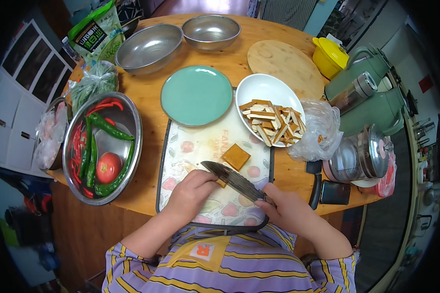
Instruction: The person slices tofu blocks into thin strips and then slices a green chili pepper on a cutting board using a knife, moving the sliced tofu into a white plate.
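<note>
My right hand (284, 205) grips the handle of a kitchen knife (234, 179), its dark patterned blade slanting up and left over a printed cutting board (212, 208). With bent fingers, my left hand (190, 194) holds down a piece of brown dried tofu (222, 183); the blade and fingers hide most of it. Just beyond the blade lies a whole square of brown dried tofu (236, 156). Strips of cut dried tofu (273, 121) are heaped in a white bowl (258, 86), which overlaps the board's far right corner.
A green plate (196, 95) overlaps the board's far edge. To the left, a steel basin (139, 146) holds green peppers, red chillies and a tomato (109, 167). Rightward are a plastic bag (317, 128), a glass pot (359, 154) and a black phone (335, 192). Two steel strainers (211, 33) stand at the back.
</note>
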`<state>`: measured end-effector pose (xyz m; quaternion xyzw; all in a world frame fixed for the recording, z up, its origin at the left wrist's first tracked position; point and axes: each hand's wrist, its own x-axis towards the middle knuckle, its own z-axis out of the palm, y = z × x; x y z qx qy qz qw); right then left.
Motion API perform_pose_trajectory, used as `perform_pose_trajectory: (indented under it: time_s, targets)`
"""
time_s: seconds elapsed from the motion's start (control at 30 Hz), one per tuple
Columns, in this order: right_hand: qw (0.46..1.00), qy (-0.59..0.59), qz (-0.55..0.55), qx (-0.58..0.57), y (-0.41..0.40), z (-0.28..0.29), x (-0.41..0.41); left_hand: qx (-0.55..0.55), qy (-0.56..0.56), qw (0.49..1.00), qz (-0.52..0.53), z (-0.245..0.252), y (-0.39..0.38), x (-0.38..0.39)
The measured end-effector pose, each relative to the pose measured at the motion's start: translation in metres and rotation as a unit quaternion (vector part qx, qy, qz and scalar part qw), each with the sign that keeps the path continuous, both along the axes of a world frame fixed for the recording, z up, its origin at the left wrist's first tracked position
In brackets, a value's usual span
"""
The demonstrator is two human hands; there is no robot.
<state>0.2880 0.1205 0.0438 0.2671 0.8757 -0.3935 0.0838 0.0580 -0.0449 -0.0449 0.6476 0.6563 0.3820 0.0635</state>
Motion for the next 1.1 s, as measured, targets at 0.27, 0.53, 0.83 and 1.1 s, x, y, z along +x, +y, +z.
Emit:
perform_pose_trajectory:
  time_s: [0.27, 0.53, 0.83, 1.1]
  targets:
    - [0.992, 0.104, -0.076, -0.011, 0.007, 0.012, 0.011, -0.016, 0.002, 0.999, -0.032, 0.019, 0.016, -0.006]
    - [0.979, 0.16, -0.127, -0.008, 0.013, -0.002, 0.018, -0.094, 0.069, 0.99, -0.083, 0.028, 0.035, -0.016]
    - [0.976, 0.154, -0.154, -0.005, 0.011, -0.002, 0.021, -0.11, 0.085, 0.985, -0.103, 0.026, 0.037, -0.02]
    - [0.975, 0.158, -0.152, 0.024, 0.01, 0.004, 0.024, -0.131, 0.012, 0.986, -0.102, 0.032, 0.037, -0.02]
